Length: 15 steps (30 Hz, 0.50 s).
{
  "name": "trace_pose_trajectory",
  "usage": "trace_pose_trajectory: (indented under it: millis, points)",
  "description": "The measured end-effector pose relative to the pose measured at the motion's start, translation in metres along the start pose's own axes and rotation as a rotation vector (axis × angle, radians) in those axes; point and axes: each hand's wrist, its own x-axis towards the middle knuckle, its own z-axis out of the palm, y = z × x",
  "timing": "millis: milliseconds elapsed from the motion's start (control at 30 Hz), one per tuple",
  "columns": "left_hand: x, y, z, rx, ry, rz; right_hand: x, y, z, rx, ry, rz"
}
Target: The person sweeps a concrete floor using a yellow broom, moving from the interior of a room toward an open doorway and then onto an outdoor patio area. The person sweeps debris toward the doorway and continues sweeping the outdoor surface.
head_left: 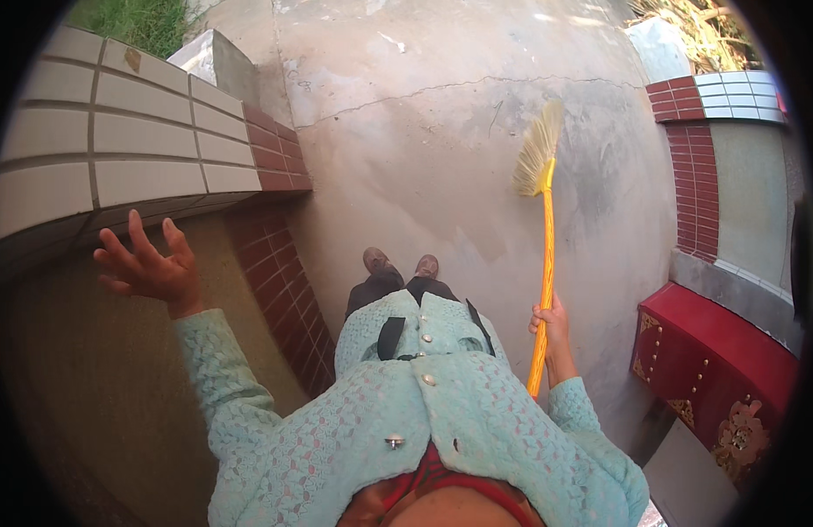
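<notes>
Head view: the right hand [554, 323] holds one yellow broom [543, 237] by its stick, bristles out over the concrete floor [424, 140]. The left hand [151, 268] is wide open, holding nothing, beside the tiled wall [143, 149]. The broom could slip, because only one hand holds it. Two shoes [402, 262] show.

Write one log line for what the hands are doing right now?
right hand: fingers shut on broom, bristles up over concrete ground | left hand: open, empty, raised beside tiled wall
</notes>
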Motion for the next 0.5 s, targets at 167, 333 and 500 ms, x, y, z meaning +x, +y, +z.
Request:
trace_pose_trajectory:
  millis: [167, 333, 500]
  points:
    - [0.033, -0.013, 0.036, 0.125, -0.029, 0.195, 0.027, 0.056, -0.047, 0.159, 0.348, 0.017]
    - [0.04, -0.037, 0.064, 0.36, 0.013, 0.338, 0.123, 0.126, -0.101, 0.447, 0.407, 0.24]
    - [0.044, -0.03, 0.086, 0.266, 0.12, 0.379, 0.187, 0.206, -0.063, 0.535, 0.117, 0.49]
